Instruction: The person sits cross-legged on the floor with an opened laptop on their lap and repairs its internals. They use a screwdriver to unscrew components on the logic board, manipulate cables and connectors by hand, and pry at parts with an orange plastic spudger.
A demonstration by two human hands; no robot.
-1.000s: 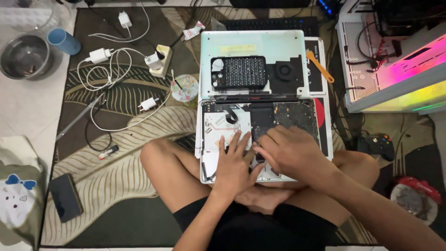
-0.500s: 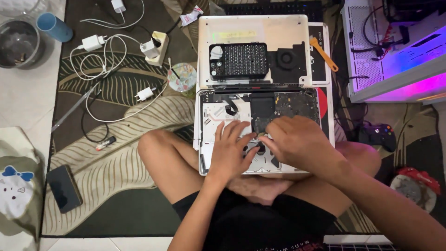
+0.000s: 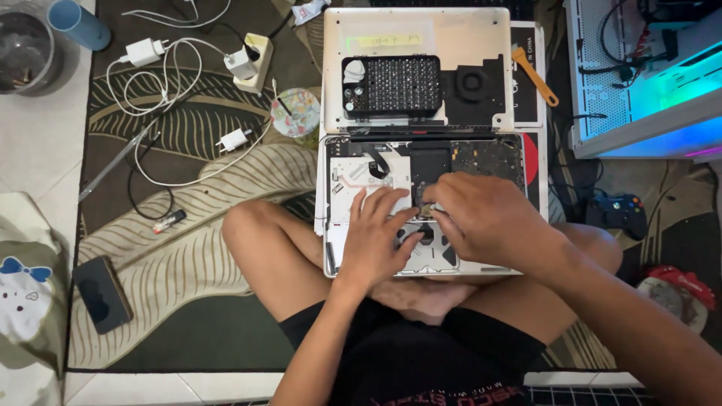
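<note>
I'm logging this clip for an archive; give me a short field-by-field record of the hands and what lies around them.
left hand: flat on the opened silver laptop base
right hand: fingertips pinching a small part inside that base, part too small to tell
bit set: black screwdriver-bit case on the removed silver bottom cover
tool: orange plastic pry tool, right of cover
floor: leaf-patterned rug, black phone

head cam | 1 view only | looks straight down from above | close over lap and opened laptop [image 3: 421,203] | floor mat [image 3: 188,301] fills the left
</note>
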